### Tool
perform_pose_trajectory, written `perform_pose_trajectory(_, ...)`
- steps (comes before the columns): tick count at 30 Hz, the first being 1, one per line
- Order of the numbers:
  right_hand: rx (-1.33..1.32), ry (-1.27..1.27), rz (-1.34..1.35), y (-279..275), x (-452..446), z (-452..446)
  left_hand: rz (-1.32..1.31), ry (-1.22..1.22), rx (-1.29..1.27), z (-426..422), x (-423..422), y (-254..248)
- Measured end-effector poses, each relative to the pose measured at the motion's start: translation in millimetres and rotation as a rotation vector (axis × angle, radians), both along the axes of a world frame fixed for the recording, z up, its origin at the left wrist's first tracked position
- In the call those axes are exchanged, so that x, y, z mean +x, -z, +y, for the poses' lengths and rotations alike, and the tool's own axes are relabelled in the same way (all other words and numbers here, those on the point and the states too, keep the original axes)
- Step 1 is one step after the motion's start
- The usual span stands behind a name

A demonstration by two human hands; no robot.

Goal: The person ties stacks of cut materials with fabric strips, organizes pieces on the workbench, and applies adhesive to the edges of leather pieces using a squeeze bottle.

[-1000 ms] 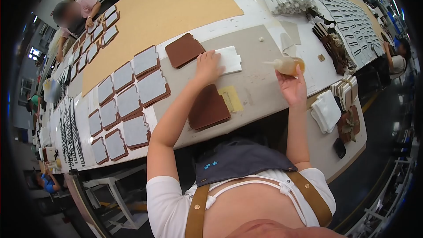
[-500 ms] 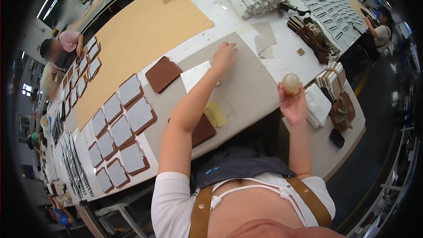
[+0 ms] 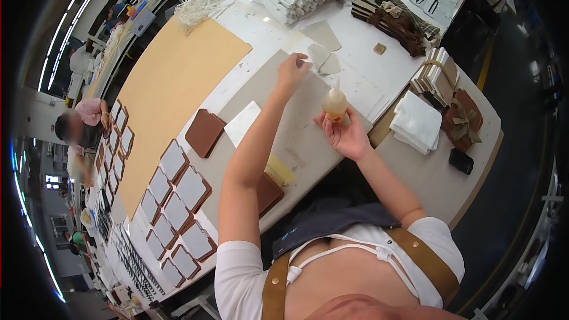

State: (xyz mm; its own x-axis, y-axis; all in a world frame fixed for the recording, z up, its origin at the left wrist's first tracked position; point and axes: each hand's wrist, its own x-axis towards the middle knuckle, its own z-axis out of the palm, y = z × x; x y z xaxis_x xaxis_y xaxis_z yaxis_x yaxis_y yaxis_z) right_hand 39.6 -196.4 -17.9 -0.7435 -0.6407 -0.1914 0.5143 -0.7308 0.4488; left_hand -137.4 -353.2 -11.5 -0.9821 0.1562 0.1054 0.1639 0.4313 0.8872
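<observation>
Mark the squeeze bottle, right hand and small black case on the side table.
Squeeze bottle [image 3: 335, 102]: head view, middle of its body.
Right hand [image 3: 349, 138]: head view, middle of the hand.
Black case [image 3: 460, 161]: head view, middle of its top.

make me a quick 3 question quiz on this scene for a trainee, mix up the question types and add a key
1. Which hand holds the bottle?
a) the left hand
b) the right hand
c) both hands

2. True or false: the black case lies on top of the white stack.

3. Fill in the colour: the sheet next to the brown stack nearest the person's body is ____.

Key: 1 b; 2 false; 3 yellow
</observation>
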Motion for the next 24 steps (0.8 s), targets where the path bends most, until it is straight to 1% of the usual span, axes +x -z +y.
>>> perform_pose_trajectory(2,-0.059,-0.009,-0.033,4.4,1.6,1.5,-0.078,0.096,0.006,17.3,-1.9,-6.7)
perform_pose_trajectory(3,-0.088,-0.013,-0.045,6.2,2.3,1.5,-0.058,0.128,0.006,25.9,-7.7,-4.2)
perform_pose_trajectory(6,-0.078,0.030,0.020,7.3,3.2,-0.5,-0.152,0.178,0.059,53.8,-25.4,-4.0)
perform_pose_trajectory(9,-0.075,0.018,0.036,8.2,4.4,0.0,-0.274,0.205,0.238,85.6,-49.7,-4.3)
perform_pose_trajectory(12,-0.087,0.016,0.043,11.9,5.8,0.9,-0.349,0.238,0.616,105.7,-66.7,-0.1)
perform_pose_trajectory(15,-0.064,0.039,0.041,16.9,7.4,0.6,-0.314,0.257,0.490,96.6,-69.8,0.7)
perform_pose_trajectory(18,-0.041,0.046,0.050,18.4,7.6,-0.4,0.206,0.205,-0.362,66.2,-50.4,-15.6)
perform_pose_trajectory(19,-0.018,0.049,0.052,16.1,7.8,-0.2,0.321,0.190,-0.495,55.0,-42.2,-17.7)
perform_pose_trajectory(20,0.008,0.049,0.057,15.4,7.9,0.0,0.322,0.144,-0.584,49.6,-34.5,-14.0)
perform_pose_trajectory(22,-0.066,0.036,0.067,18.6,7.6,0.0,0.330,0.046,-0.760,38.8,-26.7,-6.5)
perform_pose_trajectory(23,-0.101,0.032,0.074,19.2,7.7,0.0,0.284,0.070,-0.758,35.3,-27.2,-2.6)
perform_pose_trajectory(24,-0.080,0.031,0.071,17.2,7.6,0.1,0.242,0.096,-0.753,33.7,-28.2,-0.4)
